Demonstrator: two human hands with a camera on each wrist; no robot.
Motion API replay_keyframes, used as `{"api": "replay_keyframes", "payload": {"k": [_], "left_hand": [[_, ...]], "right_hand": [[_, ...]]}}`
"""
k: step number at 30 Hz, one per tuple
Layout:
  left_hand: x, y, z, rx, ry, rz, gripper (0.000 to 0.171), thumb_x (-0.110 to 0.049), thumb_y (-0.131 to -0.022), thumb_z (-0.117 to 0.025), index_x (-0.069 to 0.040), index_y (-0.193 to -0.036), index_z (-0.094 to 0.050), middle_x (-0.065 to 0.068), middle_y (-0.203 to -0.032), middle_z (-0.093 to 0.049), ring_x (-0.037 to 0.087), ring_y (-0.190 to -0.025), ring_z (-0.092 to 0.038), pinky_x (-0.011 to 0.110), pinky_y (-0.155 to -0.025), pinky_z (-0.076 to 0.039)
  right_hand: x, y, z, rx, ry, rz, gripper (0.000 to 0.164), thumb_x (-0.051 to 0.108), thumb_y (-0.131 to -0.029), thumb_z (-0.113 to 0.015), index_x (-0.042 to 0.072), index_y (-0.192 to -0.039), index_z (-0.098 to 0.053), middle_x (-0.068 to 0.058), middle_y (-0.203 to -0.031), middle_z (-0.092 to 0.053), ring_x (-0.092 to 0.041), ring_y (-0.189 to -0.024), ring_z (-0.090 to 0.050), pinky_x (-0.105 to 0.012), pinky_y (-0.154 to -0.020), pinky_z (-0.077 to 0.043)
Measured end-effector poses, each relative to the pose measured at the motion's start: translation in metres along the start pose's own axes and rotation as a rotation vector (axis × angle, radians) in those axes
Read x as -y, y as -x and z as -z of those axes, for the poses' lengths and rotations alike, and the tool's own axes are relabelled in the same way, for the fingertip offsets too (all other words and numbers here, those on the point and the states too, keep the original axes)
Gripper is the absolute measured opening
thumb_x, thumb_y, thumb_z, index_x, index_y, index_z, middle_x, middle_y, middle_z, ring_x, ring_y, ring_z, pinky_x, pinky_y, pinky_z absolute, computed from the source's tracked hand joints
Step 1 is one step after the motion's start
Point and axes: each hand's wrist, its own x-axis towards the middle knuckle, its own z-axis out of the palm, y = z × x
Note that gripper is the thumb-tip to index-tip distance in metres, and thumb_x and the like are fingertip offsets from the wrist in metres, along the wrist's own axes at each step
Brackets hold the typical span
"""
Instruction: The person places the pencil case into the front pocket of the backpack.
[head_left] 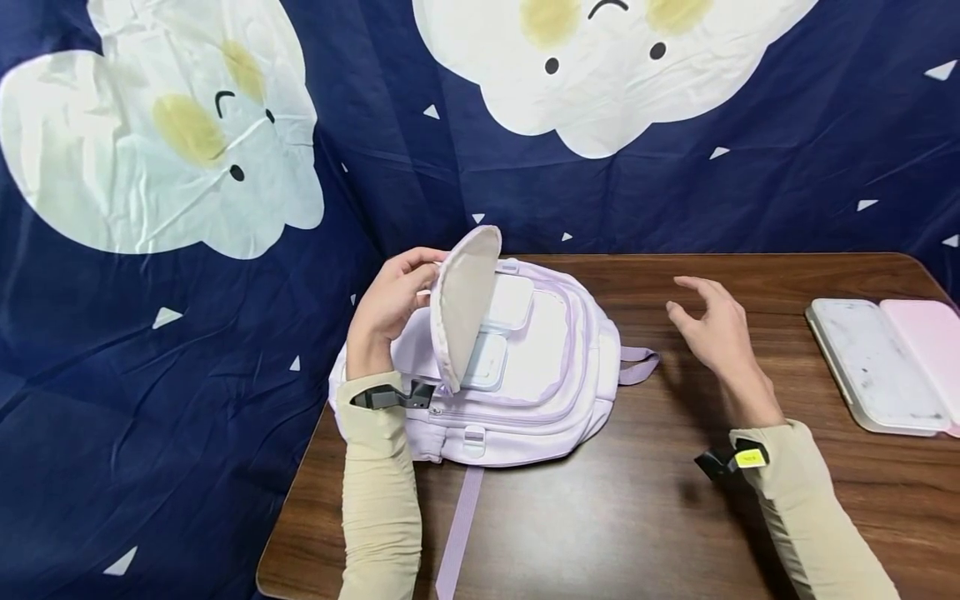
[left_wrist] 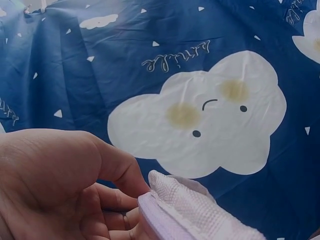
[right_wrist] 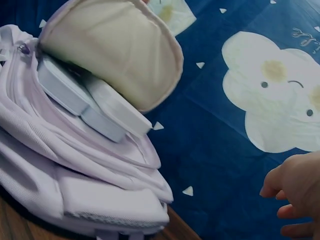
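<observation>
A lilac-white backpack (head_left: 585, 417) lies on the table with its front pocket flap (head_left: 467, 304) lifted upright. My left hand (head_left: 393, 304) pinches the edge of that flap; in the left wrist view thumb and fingers meet at its lilac trim (left_wrist: 160, 217). Inside the pocket are a white box (head_left: 512, 302) and a light blue box (head_left: 487, 361), lying side by side. The right wrist view shows the white box (right_wrist: 117, 105) partly under the raised flap. My right hand (head_left: 716, 333) hovers right of the backpack, fingers apart and holding nothing.
An opened flat case (head_left: 873, 362), with a whitish half and a pink half, lies at the table's right. A lilac strap (head_left: 459, 533) runs toward the front edge, and a loop (head_left: 639, 365) sticks out right. Behind hangs a navy cloth (head_left: 390, 100) with cloud prints.
</observation>
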Motion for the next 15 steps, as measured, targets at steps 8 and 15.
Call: {"api": "replay_keyframes", "payload": {"k": [8,15], "left_hand": [[0.003,0.002,0.007,-0.005,0.007,0.003,0.021,-0.004,-0.095,-0.048,-0.002,-0.112,-0.059,-0.001,-0.098,-0.062,0.008,-0.081,-0.059,0.023,-0.068,-0.053],[0.005,0.002,0.010,-0.017,0.012,0.006,0.019,-0.004,-0.094,-0.048,-0.005,-0.109,-0.060,-0.002,-0.098,-0.063,0.008,-0.081,-0.060,0.022,-0.067,-0.053]], "right_hand": [[-0.017,0.002,0.022,0.000,0.044,-0.059,0.045,0.019,-0.088,-0.064,0.002,-0.129,-0.056,-0.027,-0.131,-0.052,-0.046,-0.121,-0.047,-0.057,-0.098,-0.035],[-0.036,0.007,0.040,-0.017,0.085,-0.150,0.051,0.023,-0.090,-0.061,0.002,-0.135,-0.050,-0.031,-0.131,-0.048,-0.047,-0.120,-0.044,-0.059,-0.097,-0.032]]}}
